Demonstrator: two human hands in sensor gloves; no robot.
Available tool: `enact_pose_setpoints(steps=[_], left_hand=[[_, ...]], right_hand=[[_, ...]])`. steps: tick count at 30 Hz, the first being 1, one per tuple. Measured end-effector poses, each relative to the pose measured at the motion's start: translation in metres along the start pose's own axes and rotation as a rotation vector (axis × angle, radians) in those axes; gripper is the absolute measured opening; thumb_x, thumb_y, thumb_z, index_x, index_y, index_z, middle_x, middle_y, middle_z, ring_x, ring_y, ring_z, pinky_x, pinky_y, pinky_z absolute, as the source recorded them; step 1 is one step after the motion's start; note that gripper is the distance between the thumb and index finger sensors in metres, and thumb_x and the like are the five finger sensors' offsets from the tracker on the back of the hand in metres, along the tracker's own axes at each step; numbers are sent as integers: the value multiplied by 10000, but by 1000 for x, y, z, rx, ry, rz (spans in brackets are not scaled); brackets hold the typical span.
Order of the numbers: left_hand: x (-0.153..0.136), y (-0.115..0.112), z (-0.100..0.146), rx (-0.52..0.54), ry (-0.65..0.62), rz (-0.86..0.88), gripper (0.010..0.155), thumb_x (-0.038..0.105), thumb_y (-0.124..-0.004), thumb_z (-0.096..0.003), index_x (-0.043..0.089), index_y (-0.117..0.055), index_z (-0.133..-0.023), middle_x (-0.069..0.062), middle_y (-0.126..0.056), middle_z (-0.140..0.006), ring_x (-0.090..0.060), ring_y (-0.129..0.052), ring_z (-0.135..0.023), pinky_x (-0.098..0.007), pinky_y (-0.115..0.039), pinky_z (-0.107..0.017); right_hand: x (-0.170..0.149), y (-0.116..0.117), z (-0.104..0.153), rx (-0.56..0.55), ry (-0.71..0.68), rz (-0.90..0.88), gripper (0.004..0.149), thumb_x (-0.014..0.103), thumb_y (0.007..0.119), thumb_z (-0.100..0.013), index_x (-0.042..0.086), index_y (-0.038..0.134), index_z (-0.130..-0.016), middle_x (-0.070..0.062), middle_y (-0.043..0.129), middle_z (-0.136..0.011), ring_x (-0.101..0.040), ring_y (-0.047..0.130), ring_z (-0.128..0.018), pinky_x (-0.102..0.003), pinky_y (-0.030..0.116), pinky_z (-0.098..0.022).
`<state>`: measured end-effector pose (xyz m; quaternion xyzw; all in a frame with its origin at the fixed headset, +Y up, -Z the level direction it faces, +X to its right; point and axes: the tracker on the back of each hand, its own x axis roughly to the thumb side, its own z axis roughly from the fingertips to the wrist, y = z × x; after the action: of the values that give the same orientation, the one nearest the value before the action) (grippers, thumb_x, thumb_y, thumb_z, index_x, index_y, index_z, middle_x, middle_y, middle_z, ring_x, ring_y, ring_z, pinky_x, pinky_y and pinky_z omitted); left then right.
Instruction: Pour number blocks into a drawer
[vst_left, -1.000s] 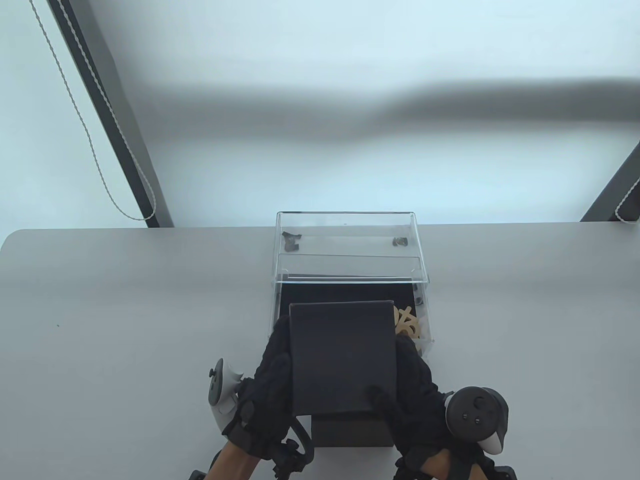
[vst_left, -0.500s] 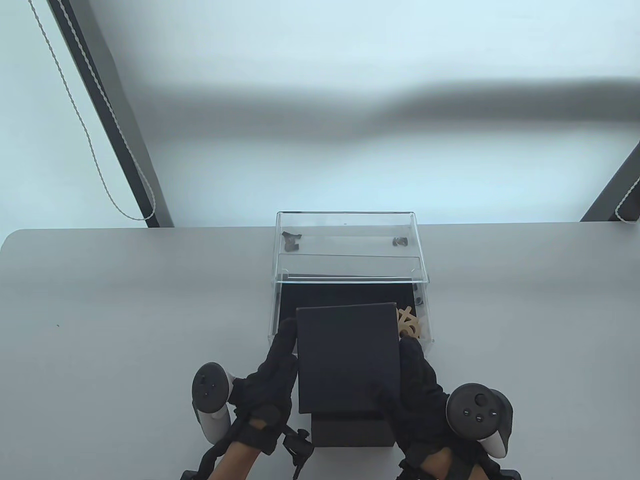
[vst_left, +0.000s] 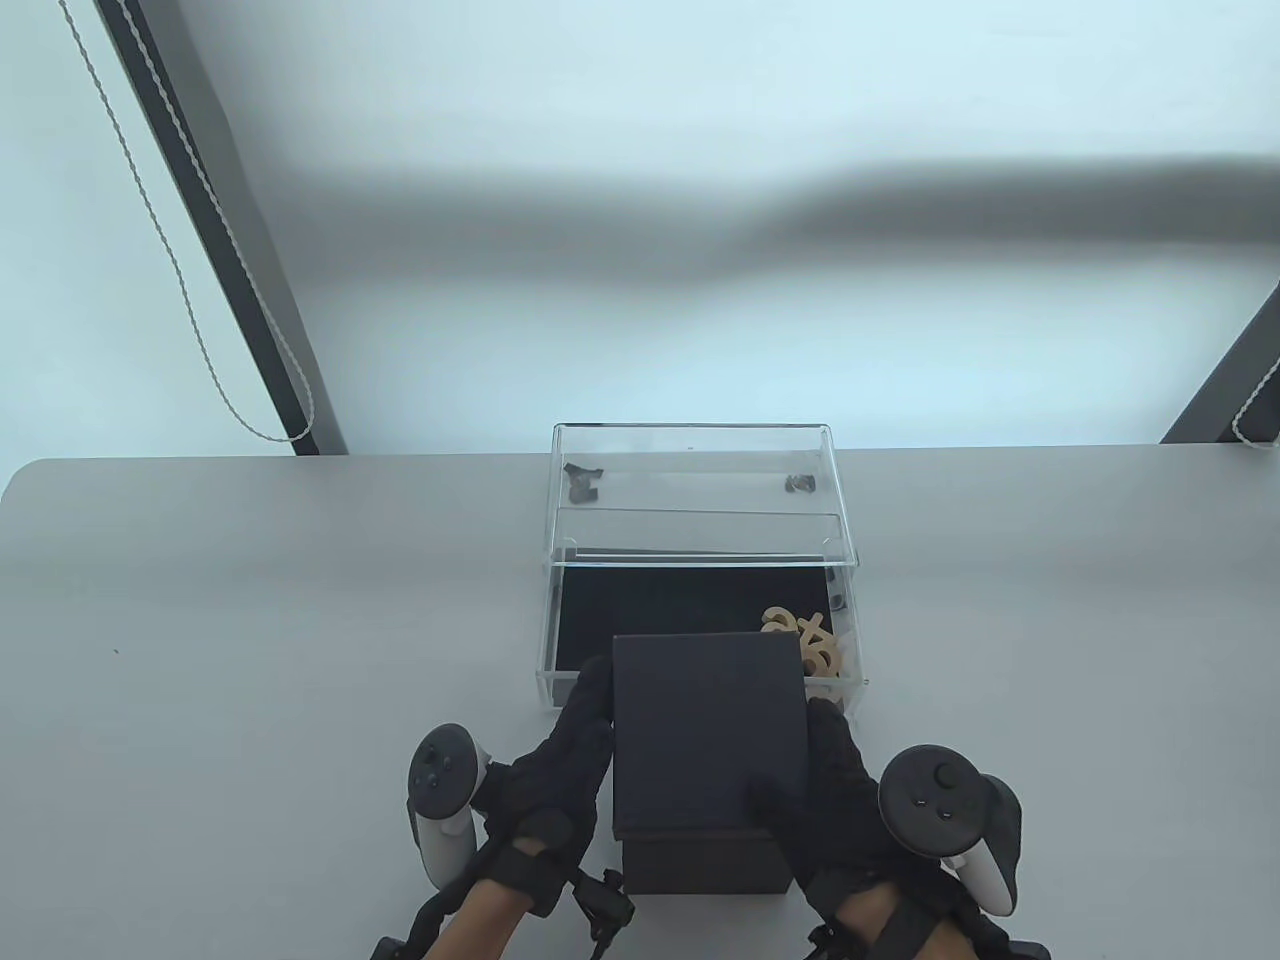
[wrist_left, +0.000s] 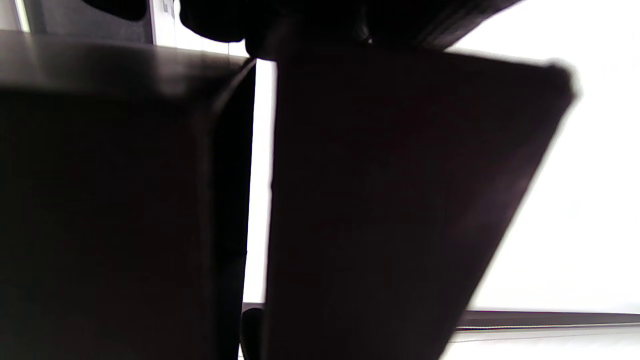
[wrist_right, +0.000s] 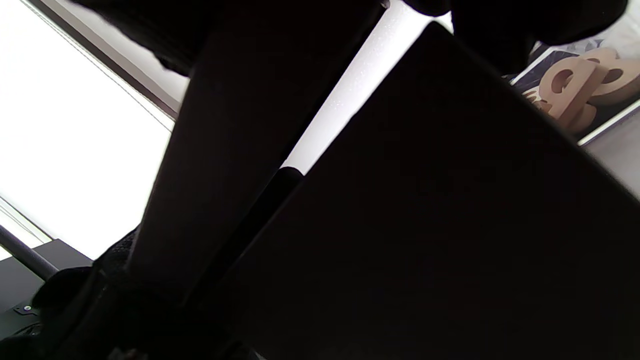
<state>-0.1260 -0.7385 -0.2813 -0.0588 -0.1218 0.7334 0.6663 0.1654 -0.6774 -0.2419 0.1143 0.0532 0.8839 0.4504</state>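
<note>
Both gloved hands hold a black box (vst_left: 710, 735) between them, above the front edge of the open drawer (vst_left: 640, 605). My left hand (vst_left: 575, 745) grips its left side. My right hand (vst_left: 835, 775) grips its right side, with the thumb on its top face. The drawer is clear acrylic with a black lining. Several wooden number blocks (vst_left: 808, 645) lie in its right front corner; they also show in the right wrist view (wrist_right: 575, 87). The box fills both wrist views as dark surfaces (wrist_left: 400, 200) (wrist_right: 450, 225).
A second black box part (vst_left: 700, 865) stands on the table under the held box, between my wrists. The clear acrylic case (vst_left: 695, 480) of the drawer stands at the table's far edge. Grey table (vst_left: 250, 620) lies to the left and right.
The held box has moved back toward me, off the drawer, with both hands. More of the drawer's black lining and of the number blocks now shows.
</note>
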Motion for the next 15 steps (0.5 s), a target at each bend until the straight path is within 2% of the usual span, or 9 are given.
enact_pose_setpoints(steps=[3,15], left_hand=[[0,-4,0,-20,2,19,700,526,-570,-508,259,-321,-1106,-116,-334,-1220,-386,-341,-1100,-686,-373,-742],[-2,-10,2,-44,50,-18,735,543,-559,-514,248,-230,-1101,-110,-204,-1212,-384,-247,-1100,-685,-325,-742]], right_hand=[[-1,1,-1,0,14,26,967,540,760,-436,-82,218,-939,-419,357,-960,-674,631,-816,-745,581,-571],[-5,0,-3,10,57,-13,947,542,736,-446,-86,227,-941,-419,405,-951,-663,669,-799,-734,616,-558]])
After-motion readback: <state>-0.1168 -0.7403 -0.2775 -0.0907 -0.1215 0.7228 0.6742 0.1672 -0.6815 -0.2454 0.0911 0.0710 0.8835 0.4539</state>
